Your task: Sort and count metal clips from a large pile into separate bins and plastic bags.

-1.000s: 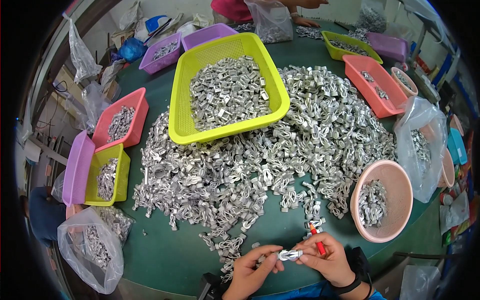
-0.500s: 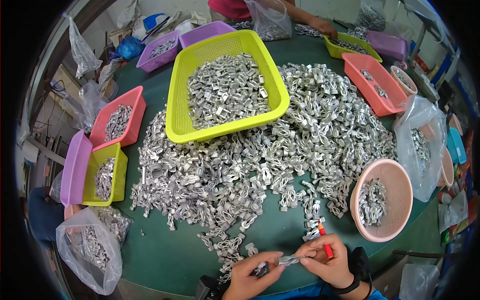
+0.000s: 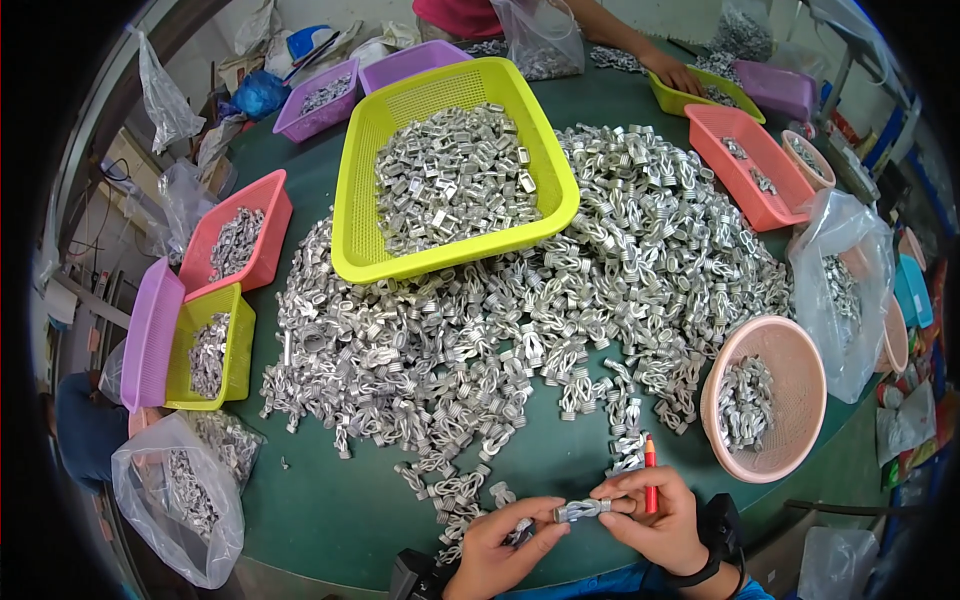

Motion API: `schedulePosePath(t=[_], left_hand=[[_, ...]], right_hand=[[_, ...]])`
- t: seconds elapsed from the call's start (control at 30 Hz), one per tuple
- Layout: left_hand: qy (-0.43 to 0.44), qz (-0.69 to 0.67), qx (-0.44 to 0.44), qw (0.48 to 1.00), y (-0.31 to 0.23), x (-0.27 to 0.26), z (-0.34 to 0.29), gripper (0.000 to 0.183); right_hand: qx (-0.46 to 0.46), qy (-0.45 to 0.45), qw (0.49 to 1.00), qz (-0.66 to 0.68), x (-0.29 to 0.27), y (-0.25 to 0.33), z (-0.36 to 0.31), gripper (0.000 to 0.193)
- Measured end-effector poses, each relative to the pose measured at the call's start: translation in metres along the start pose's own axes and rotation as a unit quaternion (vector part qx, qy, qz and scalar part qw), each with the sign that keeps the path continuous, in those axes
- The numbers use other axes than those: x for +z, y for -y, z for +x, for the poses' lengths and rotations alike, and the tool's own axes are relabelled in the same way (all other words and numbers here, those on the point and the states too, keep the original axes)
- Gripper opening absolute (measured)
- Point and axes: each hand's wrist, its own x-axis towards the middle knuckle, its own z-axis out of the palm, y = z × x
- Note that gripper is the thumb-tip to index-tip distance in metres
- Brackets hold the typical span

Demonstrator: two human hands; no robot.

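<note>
Near the front edge of the table, a silvery looped metal piece [image 3: 582, 510] is stretched between my two hands. My left hand [image 3: 505, 545] pinches its left end between thumb and fingers. The right end sits between the thumb and fingertips of my right hand [image 3: 655, 520]. A red pencil [image 3: 651, 475] is also tucked between the fingers of that hand, pointing up. Just beyond my hands spreads a big heap of similar metal pieces [image 3: 430, 370]. A yellow-green basket [image 3: 350, 200] with small metal parts rests on the heap.
A pink round basket [image 3: 712, 420] with metal pieces stands at right, beside a clear plastic bag [image 3: 850, 340]. Red [image 3: 275, 225] and yellow [image 3: 240, 350] baskets and an open bag [image 3: 225, 540] line the left. Across the table, another person's hand [image 3: 675, 72] reaches into a basket.
The metal piece has turned in my fingers, showing more of its loops. The red pencil has tipped more upright. Across the table, the other person's hand has moved further into the yellow-green basket.
</note>
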Motion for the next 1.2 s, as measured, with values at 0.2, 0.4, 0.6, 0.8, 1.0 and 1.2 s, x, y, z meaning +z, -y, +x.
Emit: schedulePosePath(t=[0.2, 0.4, 0.6, 0.8, 1.0, 1.2], left_hand=[[-0.007, 0.112, 0.054, 0.992, -0.018, 0.007, 0.001, 0.022], [0.011, 0.169, 0.146, 0.975, -0.011, 0.004, 0.001, 0.022], [-0.050, 0.068, 0.025, 0.996, -0.001, 0.008, -0.001, 0.018], [-0.021, -0.003, -0.059, 0.998, 0.002, 0.012, 0.004, 0.014], [-0.007, -0.045, -0.075, 0.996, 0.005, 0.014, 0.004, 0.013], [0.029, 0.001, -0.056, 0.998, -0.002, 0.015, 0.005, 0.015]], right_hand=[[0.045, 0.026, 0.998, 0.021, -0.001, -0.008, 0.001, 0.025], [0.064, 0.026, 0.997, 0.031, 0.002, -0.009, 0.001, 0.028], [-0.035, -0.034, 0.994, -0.097, 0.008, 0.000, -0.002, 0.021], [-0.157, -0.021, 0.946, -0.282, 0.008, 0.002, -0.001, 0.036], [-0.179, -0.033, 0.924, -0.338, 0.011, 0.006, 0.002, 0.034], [-0.132, -0.049, 0.945, -0.296, 0.009, 0.007, -0.001, 0.029]])
